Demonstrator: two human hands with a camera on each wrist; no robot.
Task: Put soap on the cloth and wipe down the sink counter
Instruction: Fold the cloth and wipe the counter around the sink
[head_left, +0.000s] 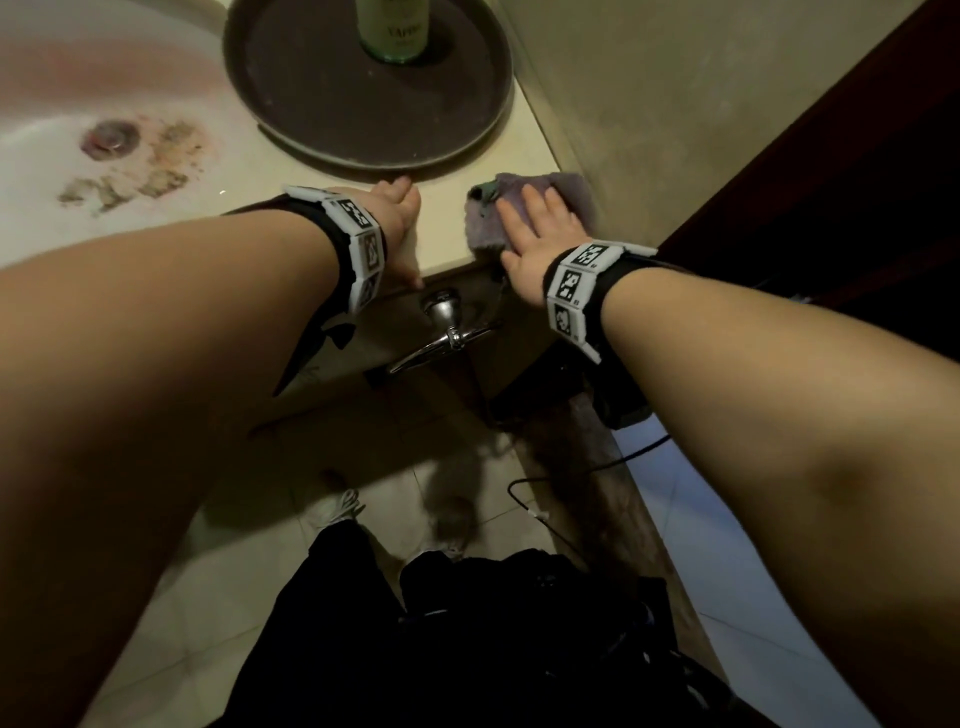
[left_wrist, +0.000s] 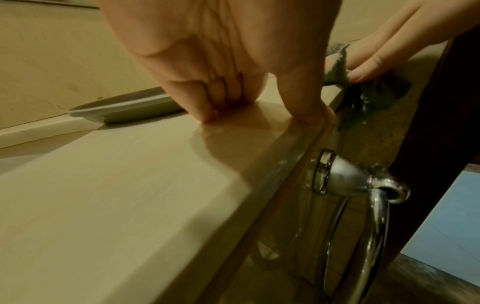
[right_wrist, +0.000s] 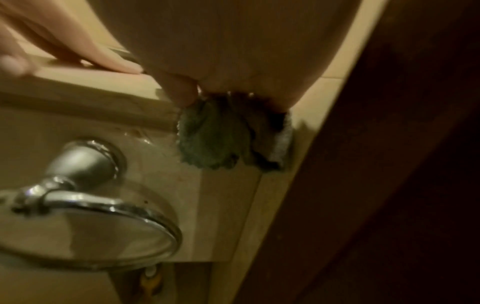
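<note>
A purple and green cloth lies on the right front corner of the beige sink counter. My right hand presses flat on the cloth with straight fingers. Part of the cloth hangs over the counter's front edge, below the right thumb. My left hand rests on the counter a little to the left, fingers toward the tray and thumb at the front edge. In the left wrist view the left hand's fingertips touch the glossy top and hold nothing. No soap shows on the cloth.
A round dark tray with a green bottle stands just behind my hands. A stained basin with its drain lies to the left. A chrome towel ring hangs below the counter front. A wall and a dark door close the right.
</note>
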